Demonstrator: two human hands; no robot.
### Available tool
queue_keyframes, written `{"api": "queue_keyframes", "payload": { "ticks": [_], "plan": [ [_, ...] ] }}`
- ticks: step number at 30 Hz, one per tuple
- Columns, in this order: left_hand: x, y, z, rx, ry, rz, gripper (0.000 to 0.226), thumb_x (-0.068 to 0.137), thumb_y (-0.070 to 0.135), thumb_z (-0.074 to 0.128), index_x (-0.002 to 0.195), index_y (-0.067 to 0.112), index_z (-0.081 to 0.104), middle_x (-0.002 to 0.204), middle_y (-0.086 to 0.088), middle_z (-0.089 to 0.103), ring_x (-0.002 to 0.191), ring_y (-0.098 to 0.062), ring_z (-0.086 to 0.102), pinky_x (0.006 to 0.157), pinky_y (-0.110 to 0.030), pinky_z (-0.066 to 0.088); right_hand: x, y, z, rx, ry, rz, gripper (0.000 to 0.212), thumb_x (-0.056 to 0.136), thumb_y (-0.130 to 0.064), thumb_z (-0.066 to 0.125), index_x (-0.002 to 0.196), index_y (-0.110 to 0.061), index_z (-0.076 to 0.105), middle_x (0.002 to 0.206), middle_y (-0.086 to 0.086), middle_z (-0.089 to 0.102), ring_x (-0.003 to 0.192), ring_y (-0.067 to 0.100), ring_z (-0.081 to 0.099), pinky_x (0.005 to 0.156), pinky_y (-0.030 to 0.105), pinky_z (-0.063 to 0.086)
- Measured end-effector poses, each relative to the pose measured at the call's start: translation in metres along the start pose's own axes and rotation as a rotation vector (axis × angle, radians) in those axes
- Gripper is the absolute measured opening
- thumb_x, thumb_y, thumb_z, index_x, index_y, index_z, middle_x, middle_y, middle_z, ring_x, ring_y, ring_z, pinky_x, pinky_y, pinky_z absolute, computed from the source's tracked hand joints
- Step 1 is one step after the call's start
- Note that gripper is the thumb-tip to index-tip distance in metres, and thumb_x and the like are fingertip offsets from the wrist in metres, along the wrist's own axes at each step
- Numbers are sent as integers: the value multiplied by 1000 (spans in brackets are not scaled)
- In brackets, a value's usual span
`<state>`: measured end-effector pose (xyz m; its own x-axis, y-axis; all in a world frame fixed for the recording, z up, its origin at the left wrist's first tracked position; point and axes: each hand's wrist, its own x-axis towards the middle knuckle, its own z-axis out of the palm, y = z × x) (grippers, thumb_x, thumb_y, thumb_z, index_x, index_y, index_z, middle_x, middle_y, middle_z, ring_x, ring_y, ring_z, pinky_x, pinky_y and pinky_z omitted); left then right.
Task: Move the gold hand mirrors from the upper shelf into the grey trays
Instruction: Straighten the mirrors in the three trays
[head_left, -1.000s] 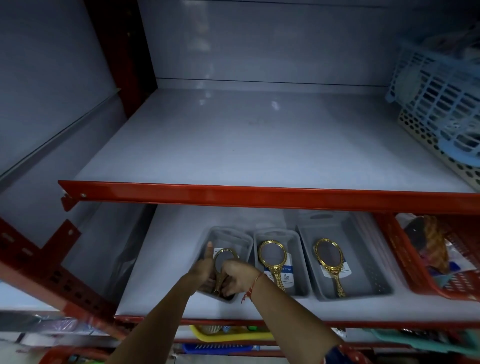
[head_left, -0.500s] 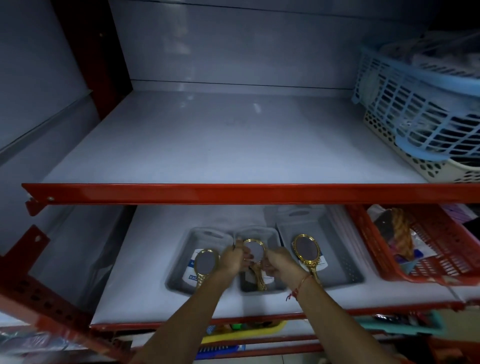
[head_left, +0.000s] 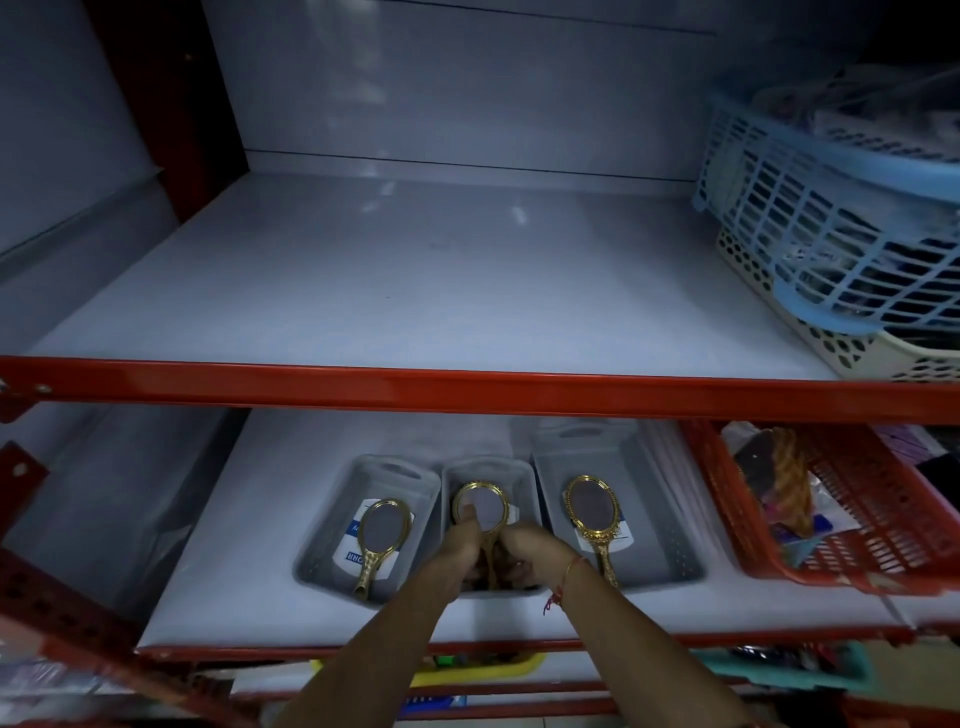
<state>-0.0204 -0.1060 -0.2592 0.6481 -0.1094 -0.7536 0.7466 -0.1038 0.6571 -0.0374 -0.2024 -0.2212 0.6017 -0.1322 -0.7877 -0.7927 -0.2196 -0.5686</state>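
Little can be read. A white and blue label (head_left: 358, 545) on the floor of the left grey tray (head_left: 332, 519), partly under a gold hand mirror (head_left: 382, 538), shows sideways white letters that look like "ORR". The labels in the middle and right trays are too covered or blurred to read.

two bare forearms come up from the bottom centre of the frame, no sleeves in sight on either. left hand (head_left: 464, 540) bare, no ring or band visible. right hand (head_left: 524, 553) bare too; at its wrist a thin gold bangle (head_left: 570, 565) and just below it a red thread (head_left: 555, 597), knotted, loose end dangling. fingers mostly hidden, nails too dim to judge.
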Motion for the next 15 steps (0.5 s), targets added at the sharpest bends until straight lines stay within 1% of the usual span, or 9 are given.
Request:
{"api": "queue_keyframes", "payload": {
  "ticks": [3,6,7,9,11,12,13,14,15],
  "plan": [
    [1,4,2,15,41,26,72,98,56,18,139,2,42,139,-22,50,123,-35,50,107,-43,43,-1,0,-2,-8,-10,11,34,94,-9,39,62,-10,50,51,7,54,44,16,49,45,20,42],
    [1,11,11,111,140,156,58,102,40,21,136,-1,44,138,-22,50,125,-34,48,104,-37,40,-1,-8,-9,-8,44,-61,26,90,-8,43,66,-10,53,61,9,55,47,17,54,54,23,49],
    [-3,14,16,187,187,228,56,102,38,21,130,0,50,131,-21,55,119,-33,52,99,-37,42,-2,-11,-15,-3,80,-93,22,87,-7,46,66,-9,54,63,9,56,50,18,55,56,24,49],
    [-7,21,27,210,241,315,49,102,32,26,111,-1,61,107,-20,64,101,-33,59,87,-36,46,-2,-16,-32,46,158,-140,21,83,-6,51,62,-7,55,63,10,60,53,19,58,53,23,51],
    [-5,29,46,164,178,322,49,100,33,33,95,-4,65,92,-21,66,94,-37,63,85,-41,50,6,-13,-55,75,290,-181,20,76,-15,55,59,-7,62,66,12,68,59,25,65,60,32,56],
    [-1,31,57,104,110,277,52,97,38,35,94,-5,65,90,-21,67,89,-38,64,82,-43,53,10,-9,-68,67,348,-205,21,71,-20,56,58,-8,66,67,12,72,63,28,69,65,39,58],
    [0,33,67,50,41,246,56,96,42,37,96,-8,62,84,-18,66,78,-36,63,73,-39,55,16,-2,-83,70,396,-209,22,68,-21,56,58,-7,69,69,14,73,66,30,70,67,43,59],
    [1,35,76,11,-20,190,57,97,43,36,90,-7,61,74,-12,61,65,-28,57,61,-32,50,15,3,-94,81,426,-191,21,70,-18,57,64,-5,71,72,15,72,69,31,70,68,44,58],
    [-1,35,84,-7,-67,156,54,100,42,33,78,0,59,67,-5,52,57,-20,48,55,-27,41,16,10,-104,99,445,-167,21,75,-14,57,76,-1,72,79,17,71,76,31,70,69,41,57]
  ]
}}
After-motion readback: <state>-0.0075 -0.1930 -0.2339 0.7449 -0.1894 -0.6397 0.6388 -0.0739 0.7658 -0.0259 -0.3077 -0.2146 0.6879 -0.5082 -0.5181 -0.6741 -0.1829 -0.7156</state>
